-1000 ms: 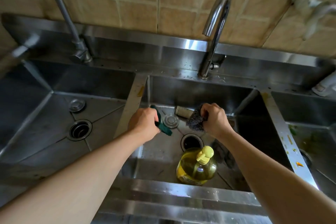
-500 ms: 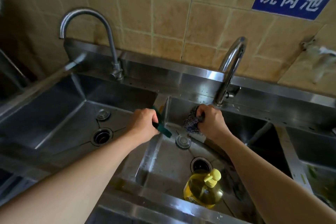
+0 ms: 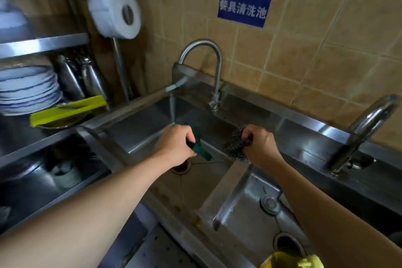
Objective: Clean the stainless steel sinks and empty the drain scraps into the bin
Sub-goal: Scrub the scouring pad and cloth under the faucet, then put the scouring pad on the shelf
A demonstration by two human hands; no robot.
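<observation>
a stack of plates [image 3: 28, 89] sits on the rack at left, with a yellow-edged tray [image 3: 67, 109] below it and a paper roll [image 3: 115, 6] hanging on the wall near a blue sign [image 3: 244, 8]. the left tap [image 3: 204, 72] runs water into the left sink [image 3: 141, 128], just beside the left hand [image 3: 175, 144], which grips a green pad [image 3: 201, 147] over the drain [image 3: 181, 166]. the right hand [image 3: 257, 146] clenches steel wool [image 3: 237, 143] above the divider [image 3: 235, 180]. the soap bottle [image 3: 289, 261] stands in the right sink [image 3: 245, 206], at the bottom edge. compared with half a second ago, both hands have moved left from the middle basin, and the view has swung left, bringing the rack into sight.
</observation>
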